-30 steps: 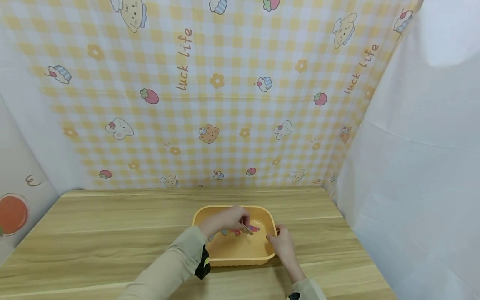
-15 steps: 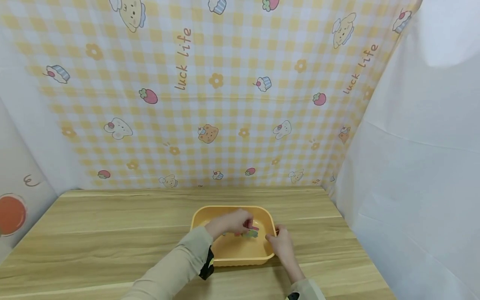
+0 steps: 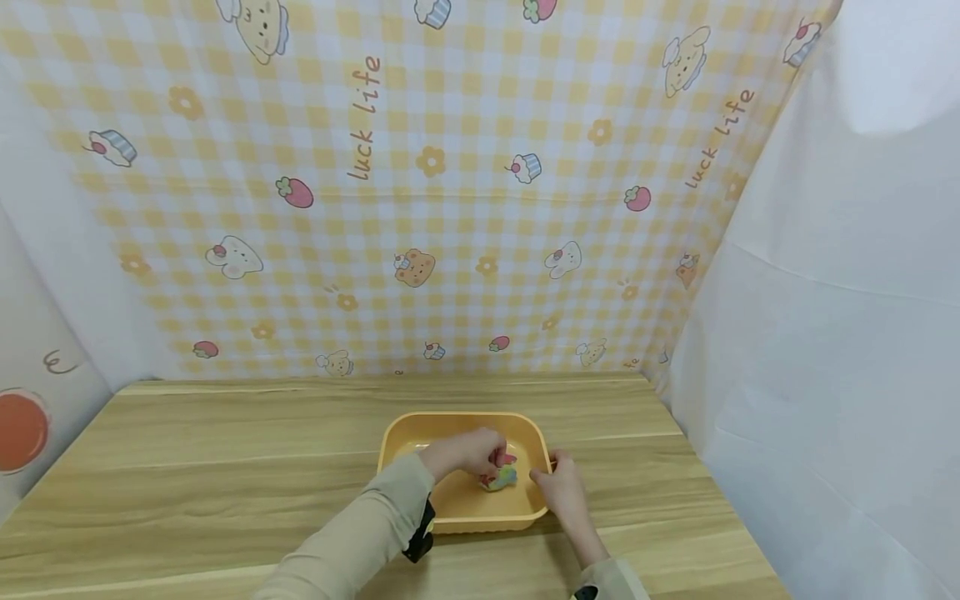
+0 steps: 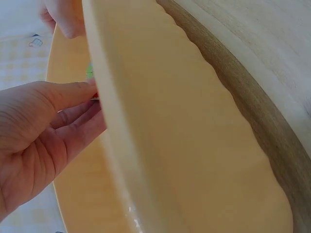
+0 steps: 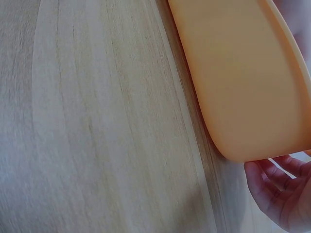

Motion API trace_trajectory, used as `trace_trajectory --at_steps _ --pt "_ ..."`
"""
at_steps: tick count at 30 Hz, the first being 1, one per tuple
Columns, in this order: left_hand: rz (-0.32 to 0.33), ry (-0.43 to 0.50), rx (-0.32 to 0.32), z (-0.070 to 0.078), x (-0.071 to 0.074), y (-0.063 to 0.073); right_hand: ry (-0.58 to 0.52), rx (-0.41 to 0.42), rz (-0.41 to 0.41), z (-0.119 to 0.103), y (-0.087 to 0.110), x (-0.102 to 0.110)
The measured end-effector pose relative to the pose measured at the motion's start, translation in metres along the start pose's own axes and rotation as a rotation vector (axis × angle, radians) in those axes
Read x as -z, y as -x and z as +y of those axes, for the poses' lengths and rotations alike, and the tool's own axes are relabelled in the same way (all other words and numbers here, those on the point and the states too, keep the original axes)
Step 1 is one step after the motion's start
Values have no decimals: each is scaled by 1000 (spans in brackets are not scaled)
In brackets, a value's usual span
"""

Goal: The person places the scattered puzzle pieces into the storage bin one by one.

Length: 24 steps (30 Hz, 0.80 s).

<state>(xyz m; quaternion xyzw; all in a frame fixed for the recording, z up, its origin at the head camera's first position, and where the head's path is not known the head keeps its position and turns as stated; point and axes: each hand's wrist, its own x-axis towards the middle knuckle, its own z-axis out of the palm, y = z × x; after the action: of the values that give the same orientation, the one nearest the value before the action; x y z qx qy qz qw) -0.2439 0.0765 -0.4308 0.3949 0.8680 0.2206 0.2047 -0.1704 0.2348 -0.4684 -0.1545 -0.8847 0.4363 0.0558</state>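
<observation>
A yellow-orange plastic basin (image 3: pixel 487 525) stands on the wooden table. My left hand (image 3: pixel 476 450) reaches into it and pinches a small, flat, colourful piece (image 3: pixel 501 477), green, yellow and blue with some red. In the left wrist view, thumb and fingertips of the left hand (image 4: pixel 43 126) meet at its green and red edge (image 4: pixel 90 71), mostly hidden by the basin's wall (image 4: pixel 160 107). A pinkish-red piece (image 3: pixel 510 459) shows just beyond those fingers. My right hand (image 3: pixel 564 487) grips the basin's right rim, thumb inside; in the right wrist view its fingers (image 5: pixel 262 182) touch the outer wall.
Wood-grain table (image 3: pixel 225 467) surrounds the basin on all sides. A yellow checked cloth (image 3: pixel 450 217) hangs behind the table, and a white cloth (image 3: pixel 810 350) hangs on the right. The left forearm crosses the basin's near left corner.
My left hand has shifted right and slightly nearer inside the basin. The colourful piece has come nearer with it, showing more of its face. The right hand keeps its place on the rim.
</observation>
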Motion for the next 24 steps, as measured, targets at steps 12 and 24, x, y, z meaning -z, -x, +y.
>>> trace_trajectory --at_steps 12,24 --pt "-44 77 61 3 -5 -3 -4 -9 -4 1 -1 -1" --pt "-42 38 64 6 -6 0 -20 -8 -9 3 -3 -1"
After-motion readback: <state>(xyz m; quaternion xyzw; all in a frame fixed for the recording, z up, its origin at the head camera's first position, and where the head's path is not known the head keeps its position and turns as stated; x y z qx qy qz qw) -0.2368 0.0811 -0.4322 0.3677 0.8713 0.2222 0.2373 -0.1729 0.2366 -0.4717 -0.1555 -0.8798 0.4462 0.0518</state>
